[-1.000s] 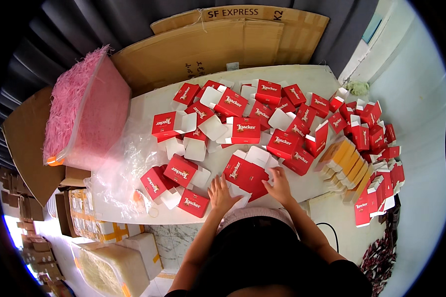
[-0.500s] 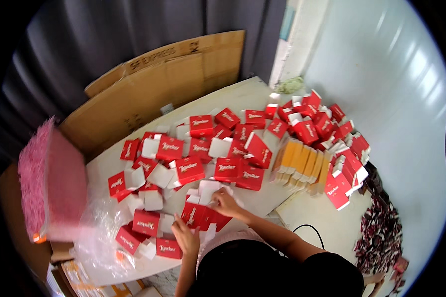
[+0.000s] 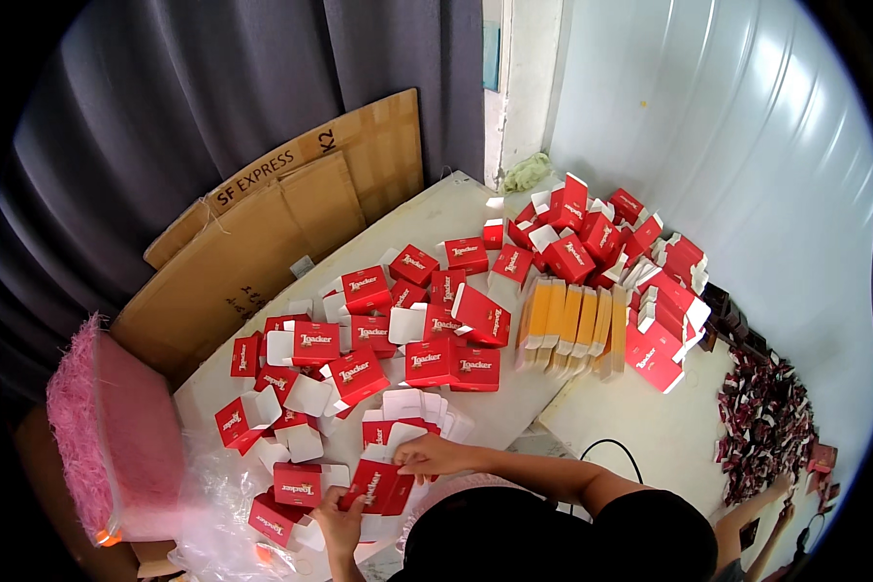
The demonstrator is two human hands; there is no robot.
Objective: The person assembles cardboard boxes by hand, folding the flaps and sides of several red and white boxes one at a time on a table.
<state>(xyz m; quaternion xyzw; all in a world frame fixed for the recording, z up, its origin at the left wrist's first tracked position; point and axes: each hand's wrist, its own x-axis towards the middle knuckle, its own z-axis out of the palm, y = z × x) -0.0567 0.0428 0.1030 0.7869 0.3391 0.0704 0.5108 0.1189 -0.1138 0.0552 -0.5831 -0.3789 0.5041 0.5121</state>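
Between my hands is a red carton (image 3: 382, 488) with white flaps; it looks partly flattened. My left hand (image 3: 339, 522) grips its left edge, thumb on the red face. At its upper right corner my right hand (image 3: 429, 454) has the fingers closed on the edge by the white flap. Just beyond lies a pile of flat carton blanks (image 3: 412, 402), red and white, fanned out. Folded red cartons with raised white flaps lie loosely beyond, such as one close to the pile (image 3: 357, 374). To the left of my left hand another red carton (image 3: 298, 483) rests on its side.
Orange-yellow packs in clear wrap (image 3: 572, 320) stand in a row on the table (image 3: 514, 407). More red cartons (image 3: 592, 242) heap up at the far right. Dark small packets (image 3: 768, 427) cover the right side, near another person's hand (image 3: 772, 488). A pink shred-filled bin (image 3: 141, 436) stands left.
A carton has come off the pile of blanks, nearer to me. My right hand has moved down with it, and my left hand now grips its other edge. The view has shifted.
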